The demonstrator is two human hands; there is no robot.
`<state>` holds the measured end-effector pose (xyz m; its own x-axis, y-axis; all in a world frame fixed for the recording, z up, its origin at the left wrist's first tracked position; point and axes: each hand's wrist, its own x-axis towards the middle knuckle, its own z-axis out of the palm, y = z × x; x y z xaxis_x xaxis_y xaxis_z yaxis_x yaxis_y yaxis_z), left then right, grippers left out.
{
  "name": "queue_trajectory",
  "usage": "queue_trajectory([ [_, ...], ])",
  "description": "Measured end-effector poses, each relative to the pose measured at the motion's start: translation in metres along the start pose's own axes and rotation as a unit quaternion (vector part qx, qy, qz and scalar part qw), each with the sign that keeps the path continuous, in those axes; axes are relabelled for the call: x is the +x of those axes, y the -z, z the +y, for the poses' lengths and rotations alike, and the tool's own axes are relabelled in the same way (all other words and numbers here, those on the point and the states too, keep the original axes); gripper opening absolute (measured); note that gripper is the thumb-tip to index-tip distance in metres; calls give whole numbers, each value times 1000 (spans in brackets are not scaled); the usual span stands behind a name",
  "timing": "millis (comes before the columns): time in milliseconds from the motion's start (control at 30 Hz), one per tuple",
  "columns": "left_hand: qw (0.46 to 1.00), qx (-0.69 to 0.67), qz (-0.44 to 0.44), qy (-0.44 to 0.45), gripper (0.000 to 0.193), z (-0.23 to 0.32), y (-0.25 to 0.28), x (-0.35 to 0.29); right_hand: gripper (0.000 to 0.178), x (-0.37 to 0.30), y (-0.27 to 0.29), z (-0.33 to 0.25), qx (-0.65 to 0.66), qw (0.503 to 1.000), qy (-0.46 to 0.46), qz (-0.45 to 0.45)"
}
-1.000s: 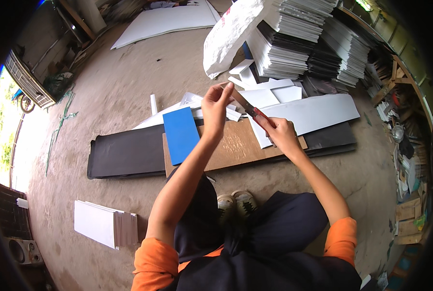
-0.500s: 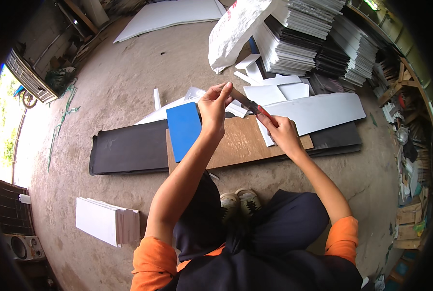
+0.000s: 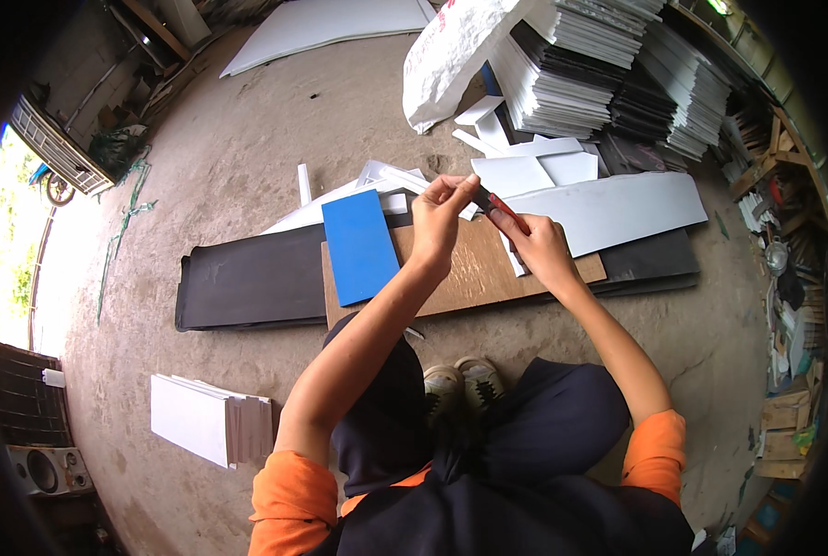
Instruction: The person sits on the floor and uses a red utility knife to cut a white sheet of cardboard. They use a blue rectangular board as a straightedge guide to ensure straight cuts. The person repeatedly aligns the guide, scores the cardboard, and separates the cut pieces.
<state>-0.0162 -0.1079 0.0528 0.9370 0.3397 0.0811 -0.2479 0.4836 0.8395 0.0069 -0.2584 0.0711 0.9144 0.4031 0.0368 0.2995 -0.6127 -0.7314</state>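
Above the boards in front of me, my right hand (image 3: 543,252) is closed round the red and black handle of a utility knife (image 3: 499,208). The fingers of my left hand (image 3: 437,227) pinch the knife's front end and hide most of its blade. Below both hands lies a brown wooden board (image 3: 460,278) on long black sheets (image 3: 256,278). A blue rectangular panel (image 3: 360,248) rests on the board's left part, beside my left wrist. Right of my right hand, a long white sheet (image 3: 622,218) lies over the black ones.
White offcuts (image 3: 520,170) lie beyond the board, near a white sack (image 3: 455,65) and tall stacks of white and black sheets (image 3: 571,88). A small stack of white panels (image 3: 196,419) stands on the floor at left. Scrap wood (image 3: 784,422) lines the right side.
My left hand has slid right along the knife toward the handle, covering more of the blade. My right hand keeps its hold. More of the blue panel shows now.
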Motion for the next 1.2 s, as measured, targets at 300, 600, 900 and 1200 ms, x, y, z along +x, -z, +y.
queue_trajectory([
  [300,983,89,-27,161,49,-10,13,25,51,23,-7,36,45,999,-28,-12],
  [600,917,216,-28,335,45,-185,63,46,19,-5,-41,256,142,955,-258,21],
  [900,890,257,89,365,45,-321,19,31,30,3,-66,311,61,972,-209,92],
  [1200,917,260,95,286,60,-288,0,34,18,30,-46,285,205,949,-208,122],
])
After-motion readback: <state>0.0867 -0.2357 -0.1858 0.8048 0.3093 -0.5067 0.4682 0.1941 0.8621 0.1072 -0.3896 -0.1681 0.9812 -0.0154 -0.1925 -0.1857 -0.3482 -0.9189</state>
